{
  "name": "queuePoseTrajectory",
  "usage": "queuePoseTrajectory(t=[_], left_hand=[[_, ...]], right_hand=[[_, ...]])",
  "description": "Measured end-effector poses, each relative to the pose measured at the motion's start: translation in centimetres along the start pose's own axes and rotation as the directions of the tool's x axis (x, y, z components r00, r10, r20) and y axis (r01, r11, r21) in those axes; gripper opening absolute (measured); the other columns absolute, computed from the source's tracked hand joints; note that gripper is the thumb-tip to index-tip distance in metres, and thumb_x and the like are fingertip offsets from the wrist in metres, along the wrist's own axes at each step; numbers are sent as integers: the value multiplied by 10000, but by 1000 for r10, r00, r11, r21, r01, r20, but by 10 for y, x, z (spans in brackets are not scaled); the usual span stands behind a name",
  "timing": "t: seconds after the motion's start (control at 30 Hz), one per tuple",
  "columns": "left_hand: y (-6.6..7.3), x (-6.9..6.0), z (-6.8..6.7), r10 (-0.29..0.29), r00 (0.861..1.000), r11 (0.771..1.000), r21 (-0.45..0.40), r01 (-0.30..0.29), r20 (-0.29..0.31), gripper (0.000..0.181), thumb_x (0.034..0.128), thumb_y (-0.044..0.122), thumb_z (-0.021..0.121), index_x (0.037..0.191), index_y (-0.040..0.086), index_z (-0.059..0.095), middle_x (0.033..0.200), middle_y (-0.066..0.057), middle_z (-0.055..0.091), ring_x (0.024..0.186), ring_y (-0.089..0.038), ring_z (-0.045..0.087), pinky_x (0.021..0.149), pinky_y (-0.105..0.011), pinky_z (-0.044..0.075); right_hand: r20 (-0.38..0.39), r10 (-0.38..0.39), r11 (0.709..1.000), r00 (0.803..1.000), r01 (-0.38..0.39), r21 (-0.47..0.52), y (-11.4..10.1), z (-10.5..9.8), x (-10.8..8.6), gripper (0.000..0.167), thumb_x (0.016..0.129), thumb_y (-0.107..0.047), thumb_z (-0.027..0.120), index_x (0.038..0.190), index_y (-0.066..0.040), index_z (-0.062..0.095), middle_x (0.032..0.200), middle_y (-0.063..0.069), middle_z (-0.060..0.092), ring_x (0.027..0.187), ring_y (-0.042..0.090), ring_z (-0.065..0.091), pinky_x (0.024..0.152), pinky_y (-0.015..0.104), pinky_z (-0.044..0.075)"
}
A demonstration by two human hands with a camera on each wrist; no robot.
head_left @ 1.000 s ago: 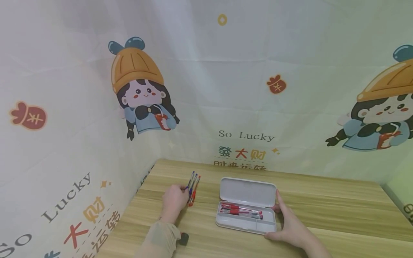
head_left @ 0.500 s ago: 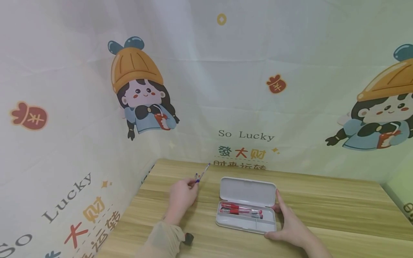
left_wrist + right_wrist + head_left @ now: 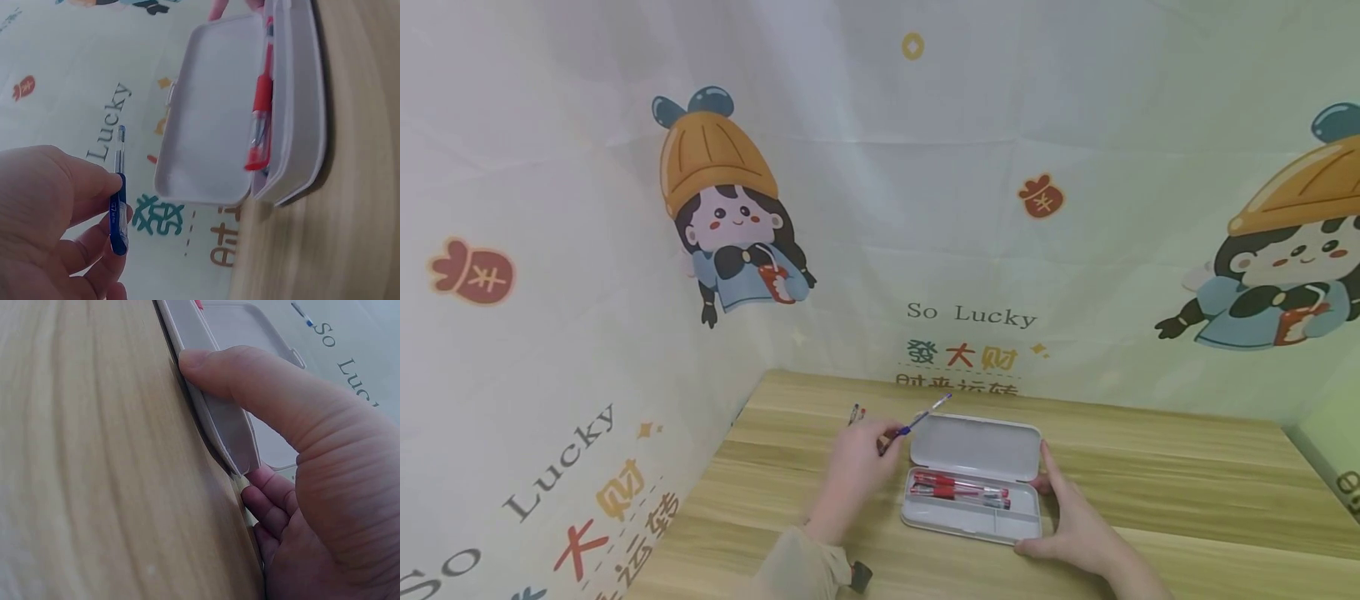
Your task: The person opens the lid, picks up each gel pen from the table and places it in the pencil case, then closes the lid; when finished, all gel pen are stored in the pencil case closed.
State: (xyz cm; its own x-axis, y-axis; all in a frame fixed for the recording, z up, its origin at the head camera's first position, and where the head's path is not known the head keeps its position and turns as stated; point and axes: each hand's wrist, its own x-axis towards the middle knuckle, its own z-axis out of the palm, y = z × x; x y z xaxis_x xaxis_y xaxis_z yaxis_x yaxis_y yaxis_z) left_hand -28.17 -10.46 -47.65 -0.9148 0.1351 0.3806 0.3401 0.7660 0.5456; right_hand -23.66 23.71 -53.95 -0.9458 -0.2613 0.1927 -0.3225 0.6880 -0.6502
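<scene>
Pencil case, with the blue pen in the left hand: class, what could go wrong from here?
1. The left hand only pinches the blue pen, so it might slip.
2. In the head view the pen overlaps the open lid's corner; it might knock it.
3. Red pens already lie in the pencil case; another could land crossed on them.

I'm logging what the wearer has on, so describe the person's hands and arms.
The left hand is bare, with no glove; a loose, plain beige sleeve covers the forearm behind it. A small black block shows at the cuff; what it is, I cannot tell. The right hand is ungloved too, and no sleeve shows on that side.
</scene>
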Motion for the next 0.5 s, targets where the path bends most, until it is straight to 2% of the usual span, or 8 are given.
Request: queuePoseTrajectory(t=[0.1,0.23,0.4,0.5], left_hand=[[4,-5,8,59,998,998,33,-60,17,174,1010,220,781,1166,155,825,1124,-30,829,1051,-230,758,924,-429,634],[8,-9,17,96,994,993,64,-100,59,165,1015,236,778,1156,167,831,1161,-36,829,1143,-265,749,1030,-481,606],[12,-11,25,88,987,990,102,-102,133,151,1015,255,784,1142,195,842,1138,-15,818,1113,-251,718,996,-463,583],[14,-10,28,79,984,987,124,-100,157,154,1012,267,788,1149,220,842,1142,3,811,1091,-231,703,967,-443,568]], right_hand=[[-11,-7,1000,1000,7,-3,1,2,-1,1592,608,-429,1068,1750,-3,45,1366,36,688,1248,134,591,1192,489,502],[-13,-10,1000,1000,10,-2,2,3,-1,1594,603,-428,1069,1750,-1,48,1361,35,690,1242,128,595,1189,462,507],[-9,-11,1000,1000,11,0,2,3,0,1600,602,-424,1067,1747,8,36,1364,45,686,1251,157,600,1197,544,495],[-11,-13,1000,1000,13,2,2,3,0,1603,600,-414,1068,1746,9,31,1366,56,686,1262,195,608,1198,575,487]])
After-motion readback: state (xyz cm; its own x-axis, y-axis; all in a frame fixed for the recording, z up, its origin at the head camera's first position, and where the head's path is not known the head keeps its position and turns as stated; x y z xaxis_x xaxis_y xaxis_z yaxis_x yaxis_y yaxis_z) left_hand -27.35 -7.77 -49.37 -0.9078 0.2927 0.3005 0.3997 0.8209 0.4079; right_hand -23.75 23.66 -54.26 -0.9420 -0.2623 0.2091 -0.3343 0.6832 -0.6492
